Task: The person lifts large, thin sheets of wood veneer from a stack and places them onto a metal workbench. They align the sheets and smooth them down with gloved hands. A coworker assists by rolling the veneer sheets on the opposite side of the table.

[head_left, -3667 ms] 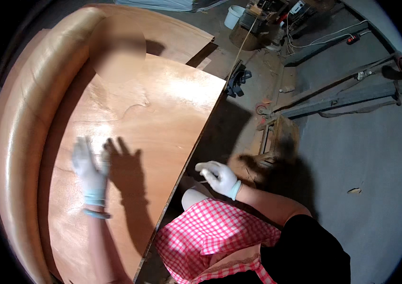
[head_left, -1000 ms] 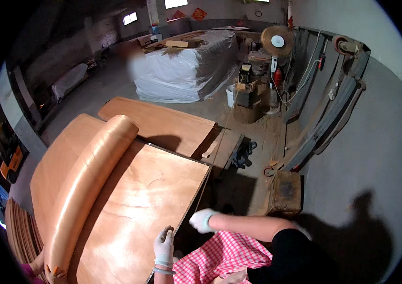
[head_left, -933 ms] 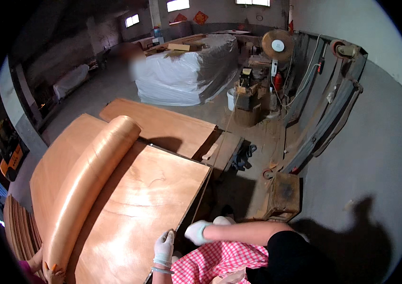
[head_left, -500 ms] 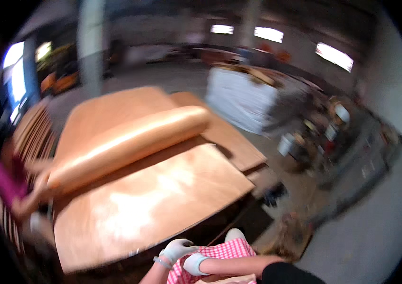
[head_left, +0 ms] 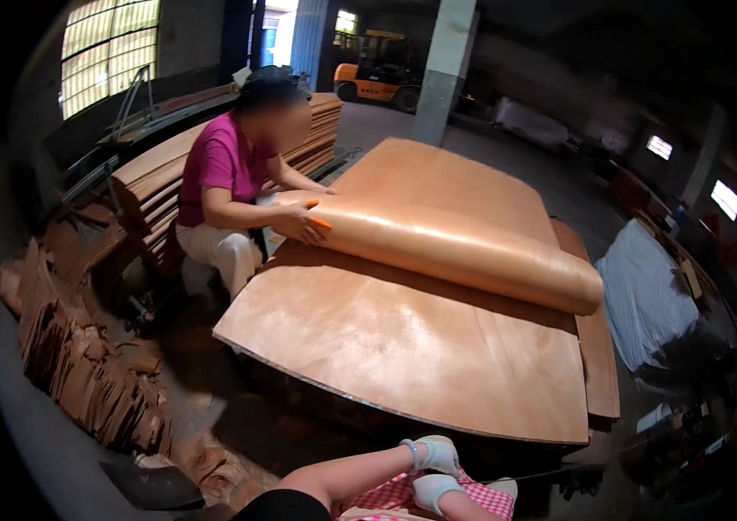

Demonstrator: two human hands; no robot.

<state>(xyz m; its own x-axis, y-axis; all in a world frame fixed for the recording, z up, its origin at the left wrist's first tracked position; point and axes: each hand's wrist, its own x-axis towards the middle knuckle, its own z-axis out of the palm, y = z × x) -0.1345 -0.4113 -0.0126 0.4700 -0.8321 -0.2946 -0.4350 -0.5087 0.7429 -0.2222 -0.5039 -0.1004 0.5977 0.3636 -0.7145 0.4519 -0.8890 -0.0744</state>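
Gloved left hand [head_left: 434, 453] and right hand [head_left: 431, 491] near veneer sheet [head_left: 412, 347], grip unclear

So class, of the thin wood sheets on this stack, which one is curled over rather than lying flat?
The top sheet, folded back into a long roll that the co-worker's hand holds; the sheet below it lies flat.

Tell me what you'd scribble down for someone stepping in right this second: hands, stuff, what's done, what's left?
Left hand and right hand: white-gloved, close together over the checked cloth, off the wood; grip unclear, nothing seen in them.
Flat veneer sheet lies just ahead.
On its far side a curled sheet is rolled over; a co-worker in pink has a hand on its end.
Scrap pile at left.
Done: flat sheet laid.
Left: curled sheet not flat.
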